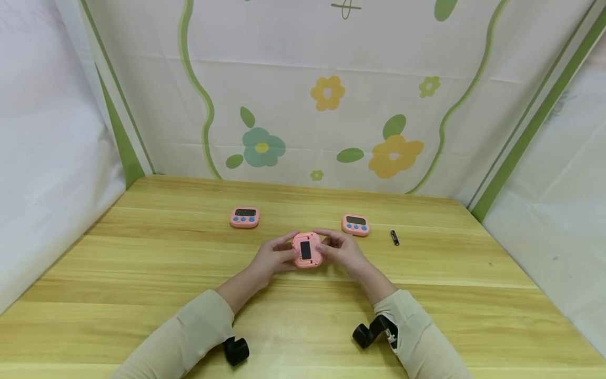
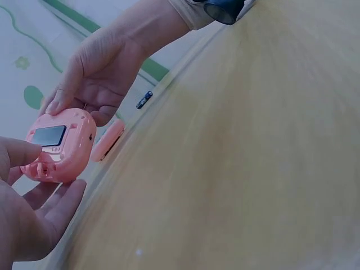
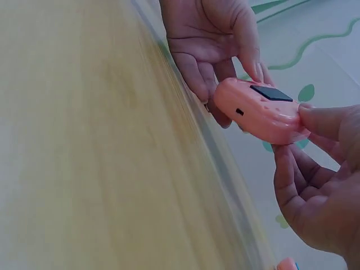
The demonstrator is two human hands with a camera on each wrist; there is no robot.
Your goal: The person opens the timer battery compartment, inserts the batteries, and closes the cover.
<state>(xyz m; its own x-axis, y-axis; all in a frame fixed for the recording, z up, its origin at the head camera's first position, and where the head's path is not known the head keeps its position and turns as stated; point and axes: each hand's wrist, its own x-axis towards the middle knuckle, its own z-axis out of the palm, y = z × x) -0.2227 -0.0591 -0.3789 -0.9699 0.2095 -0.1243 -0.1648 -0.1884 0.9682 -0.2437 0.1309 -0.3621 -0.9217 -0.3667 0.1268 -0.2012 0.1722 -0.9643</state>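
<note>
We have both hands on one part: the left hand (image 1: 274, 258) grips the left edge of the held timer (image 1: 307, 250) with the thumb on its back, the right hand (image 1: 342, 250) pinches the right edge, thumb also on the back

The held timer sits between the hands, lifted off the table (image 1: 293, 326), back turned up to the head view; we see a dark panel (image 2: 49, 135) on that back and a small side slot (image 3: 239, 112) in the right wrist view

Rest of the layout: left-side timer (image 1: 244, 217) and right-side timer (image 1: 355, 225) both lie face up near the back edge, neither touched; battery (image 1: 395, 238), or what looks like one, lies loose to the right of the right-side timer, well apart from the fingers

Progress, our read: one unit of three is in hand and turned over, so we judge the work is mid-handling. It is not set down yet, and the loose battery isn't in either hand. We can't confirm whether the held timer has a cell inside or a compartment open, and its screen faces away from us, so we can't call it finished
</note>
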